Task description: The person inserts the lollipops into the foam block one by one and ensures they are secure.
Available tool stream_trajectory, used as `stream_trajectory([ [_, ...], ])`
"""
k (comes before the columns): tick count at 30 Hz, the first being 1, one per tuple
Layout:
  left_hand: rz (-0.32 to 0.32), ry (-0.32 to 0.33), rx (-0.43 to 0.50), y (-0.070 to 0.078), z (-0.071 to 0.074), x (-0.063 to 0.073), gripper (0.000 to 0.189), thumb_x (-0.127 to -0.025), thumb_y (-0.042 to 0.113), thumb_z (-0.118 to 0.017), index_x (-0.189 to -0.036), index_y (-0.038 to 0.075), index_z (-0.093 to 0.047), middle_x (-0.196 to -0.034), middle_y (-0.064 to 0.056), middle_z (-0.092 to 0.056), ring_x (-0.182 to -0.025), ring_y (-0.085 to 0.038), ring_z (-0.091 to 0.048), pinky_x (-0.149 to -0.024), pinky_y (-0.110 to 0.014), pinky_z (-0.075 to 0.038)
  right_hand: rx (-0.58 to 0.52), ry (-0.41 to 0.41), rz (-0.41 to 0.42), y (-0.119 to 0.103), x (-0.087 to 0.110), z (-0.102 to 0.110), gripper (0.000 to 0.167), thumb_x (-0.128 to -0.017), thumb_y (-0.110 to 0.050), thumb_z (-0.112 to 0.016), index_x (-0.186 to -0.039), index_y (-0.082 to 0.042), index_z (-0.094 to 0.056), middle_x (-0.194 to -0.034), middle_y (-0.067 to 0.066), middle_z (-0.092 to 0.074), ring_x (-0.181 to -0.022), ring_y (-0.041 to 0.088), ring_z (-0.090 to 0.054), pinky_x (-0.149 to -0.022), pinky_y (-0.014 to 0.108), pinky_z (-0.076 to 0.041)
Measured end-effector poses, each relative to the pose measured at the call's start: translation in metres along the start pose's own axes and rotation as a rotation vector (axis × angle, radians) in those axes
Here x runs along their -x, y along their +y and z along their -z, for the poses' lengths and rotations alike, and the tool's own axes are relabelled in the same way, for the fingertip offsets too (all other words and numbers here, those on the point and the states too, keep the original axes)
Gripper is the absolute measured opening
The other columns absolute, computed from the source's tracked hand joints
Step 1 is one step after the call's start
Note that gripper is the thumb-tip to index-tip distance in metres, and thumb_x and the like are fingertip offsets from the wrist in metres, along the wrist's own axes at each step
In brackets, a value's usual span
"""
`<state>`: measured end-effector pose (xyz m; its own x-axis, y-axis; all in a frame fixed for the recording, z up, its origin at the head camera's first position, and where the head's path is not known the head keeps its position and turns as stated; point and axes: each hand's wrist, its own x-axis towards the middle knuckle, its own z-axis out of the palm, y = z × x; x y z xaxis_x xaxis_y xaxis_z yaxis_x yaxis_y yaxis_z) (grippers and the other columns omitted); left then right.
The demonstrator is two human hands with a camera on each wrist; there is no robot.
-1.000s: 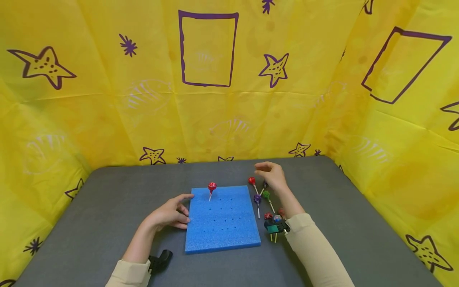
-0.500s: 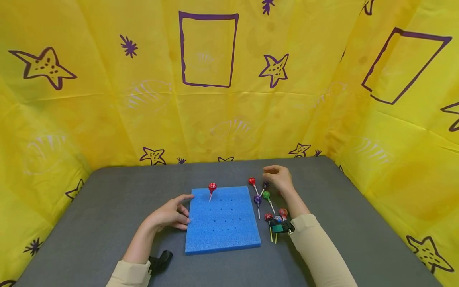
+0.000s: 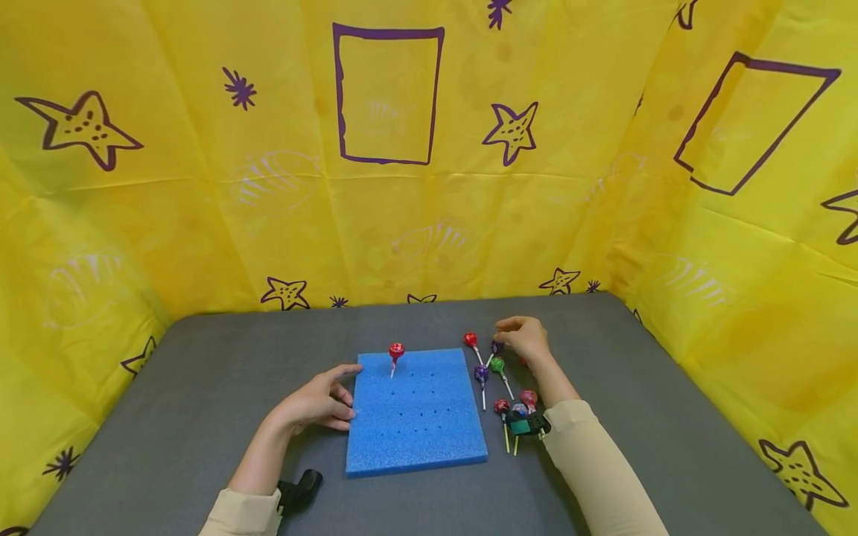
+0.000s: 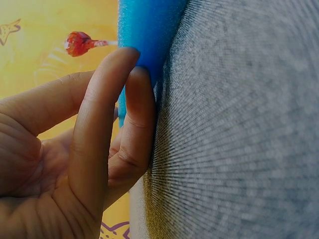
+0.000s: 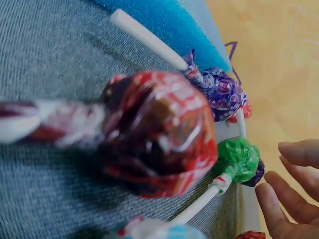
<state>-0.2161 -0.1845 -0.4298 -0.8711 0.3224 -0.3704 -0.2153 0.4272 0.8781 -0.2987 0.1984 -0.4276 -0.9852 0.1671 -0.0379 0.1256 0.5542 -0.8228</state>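
My left hand (image 3: pixel 318 400) rests against the left edge of a blue foam board (image 3: pixel 418 449) dotted with small holes. In the left wrist view its fingertips touch the board's side. A red-wrapped lollipop (image 3: pixel 397 349) stands upright in the board's far left part. Beyond the board's right side, my right hand (image 3: pixel 526 341) hovers with bent fingers close by a dark purple lollipop (image 3: pixel 497 347). The right wrist view shows those fingers apart, beside the green lollipop (image 5: pixel 240 158) and the dark purple head partly hidden behind it.
Right of the board lie a red lollipop (image 3: pixel 471 339) and a purple lollipop (image 3: pixel 481 374). Several more, including a dark red one (image 3: pixel 501 406) and a pinkish-red one (image 3: pixel 529 398), lie nearer, partly under the right wrist camera (image 3: pixel 529 424). Yellow printed cloth (image 3: pixel 429 201) encloses the grey table (image 3: pixel 241 342).
My right hand has moved rightward, then down toward the dark purple lollipop. The left hand has stayed at the board's edge.
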Motion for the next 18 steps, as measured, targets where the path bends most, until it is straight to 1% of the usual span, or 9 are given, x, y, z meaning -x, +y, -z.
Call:
stream_trajectory([
  [5, -0.010, -0.009, 0.003, -0.0004, 0.0006, -0.0002, 0.076, -0.087, -0.005, -0.066, -0.152, 0.009, -0.030, -0.096, -0.014, -0.054, -0.075, -0.019, -0.062, -0.067, -0.032, -0.063, 0.046, -0.022, 0.006, 0.0038, -0.0016, 0.0010, 0.031, -0.084, -0.014, -0.075, -0.113, -0.004, -0.073, -0.118, 0.017, -0.071, -0.092, 0.024, -0.066, -0.070, 0.023, -0.049],
  [8, -0.014, -0.014, 0.006, -0.0006, 0.0010, 0.0000, 0.077, -0.087, -0.006, -0.066, -0.153, 0.008, -0.030, -0.096, -0.014, -0.054, -0.074, -0.019, -0.062, -0.067, -0.032, -0.063, 0.072, -0.031, 0.013, 0.0052, -0.0024, 0.0012, 0.031, -0.083, -0.014, -0.075, -0.112, -0.006, -0.074, -0.117, 0.015, -0.073, -0.093, 0.024, -0.063, -0.068, 0.021, -0.044],
  [14, -0.013, -0.013, 0.003, -0.0009, 0.0011, 0.0004, 0.077, -0.086, -0.005, -0.067, -0.152, 0.009, -0.030, -0.096, -0.014, -0.054, -0.074, -0.019, -0.062, -0.067, -0.032, -0.063, 0.129, -0.026, 0.038, 0.0068, -0.0033, 0.0003, 0.030, -0.081, -0.014, -0.076, -0.110, -0.005, -0.075, -0.112, 0.015, -0.074, -0.092, 0.025, -0.064, -0.066, 0.022, -0.045],
  [18, -0.013, -0.014, 0.004, -0.0008, 0.0011, 0.0006, 0.077, -0.086, -0.005, -0.067, -0.152, 0.008, -0.030, -0.096, -0.013, -0.054, -0.075, -0.018, -0.061, -0.067, -0.032, -0.063, 0.170, -0.026, 0.064, 0.0067, -0.0030, 0.0002, 0.031, -0.082, -0.016, -0.076, -0.110, -0.004, -0.075, -0.111, 0.016, -0.074, -0.096, 0.028, -0.065, -0.072, 0.028, -0.051],
])
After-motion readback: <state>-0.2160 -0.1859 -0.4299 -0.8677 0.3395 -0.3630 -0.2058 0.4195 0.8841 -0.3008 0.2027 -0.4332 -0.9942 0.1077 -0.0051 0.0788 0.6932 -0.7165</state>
